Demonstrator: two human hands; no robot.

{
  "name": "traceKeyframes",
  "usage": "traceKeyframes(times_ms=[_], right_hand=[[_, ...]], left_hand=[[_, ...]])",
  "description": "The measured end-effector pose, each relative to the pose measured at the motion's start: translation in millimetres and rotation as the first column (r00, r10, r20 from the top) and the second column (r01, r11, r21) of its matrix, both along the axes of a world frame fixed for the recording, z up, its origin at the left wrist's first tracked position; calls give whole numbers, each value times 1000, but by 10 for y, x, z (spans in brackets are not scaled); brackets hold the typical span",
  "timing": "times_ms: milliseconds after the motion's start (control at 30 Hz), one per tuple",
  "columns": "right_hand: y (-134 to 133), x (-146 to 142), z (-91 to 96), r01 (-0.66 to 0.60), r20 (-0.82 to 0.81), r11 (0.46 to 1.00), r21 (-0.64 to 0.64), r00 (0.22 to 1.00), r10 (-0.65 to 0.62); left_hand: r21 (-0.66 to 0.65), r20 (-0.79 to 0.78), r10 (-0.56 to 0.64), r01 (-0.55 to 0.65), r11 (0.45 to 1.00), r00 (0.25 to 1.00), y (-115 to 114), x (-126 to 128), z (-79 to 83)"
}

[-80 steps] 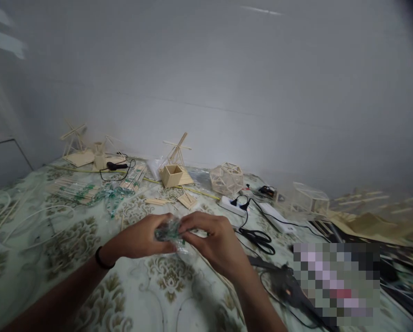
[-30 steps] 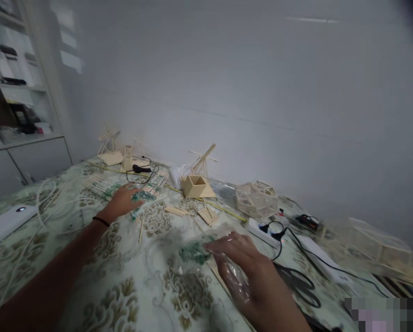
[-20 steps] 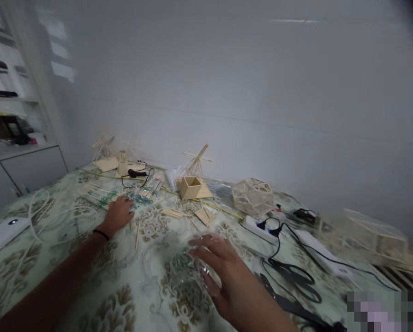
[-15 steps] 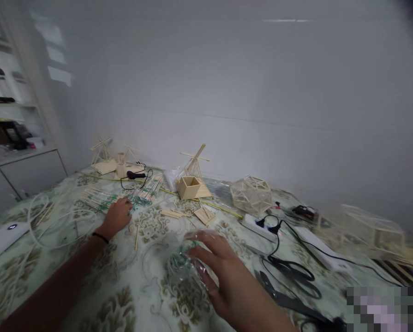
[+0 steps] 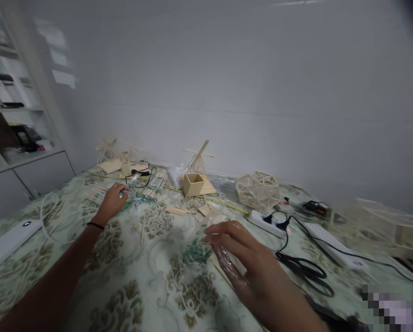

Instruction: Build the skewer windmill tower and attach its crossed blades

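My left hand (image 5: 112, 201) reaches far out to the left, its fingers curled on a clear packet of wooden sticks with green print (image 5: 129, 183) that it lifts off the heap of stick packets (image 5: 147, 193). My right hand (image 5: 248, 258) hovers low over the patterned tablecloth (image 5: 130, 286), nearer to me. Its fingers are loosely bent around a crumpled clear plastic wrapper (image 5: 227, 266). The wrapper's green-printed end (image 5: 195, 252) trails onto the cloth to the left of the fingertips.
Stick models stand along the wall: windmills (image 5: 106, 154), an open wooden box (image 5: 193, 183), a lattice ball (image 5: 258, 190). A power strip (image 5: 266, 223), black scissors (image 5: 308, 274) and cables lie on the right. A white cable (image 5: 52, 210), a white device (image 5: 5, 242) and shelves are on the left.
Both hands held the wrapper together at first; the left hand then went out to the stick packets and now lifts one. The right hand kept the wrapper and drifted slightly right.
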State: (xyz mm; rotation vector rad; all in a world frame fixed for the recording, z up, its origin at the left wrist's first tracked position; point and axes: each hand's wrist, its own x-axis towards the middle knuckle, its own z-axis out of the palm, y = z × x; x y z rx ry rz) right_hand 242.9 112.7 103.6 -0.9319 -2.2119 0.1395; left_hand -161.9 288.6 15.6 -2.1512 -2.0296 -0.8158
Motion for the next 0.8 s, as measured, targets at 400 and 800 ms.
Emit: traceKeyframes(times_ms=[400,800], right_hand=[[34,-6,-133,-30,106,984,-173,993,49],[-73,134,-39,-44,82,858,-512,992,99]], left_hand=[[-143,-11,-134,131,981,991,98,379,-578],[-80,464,-38,84,993,885,-5,108,31]])
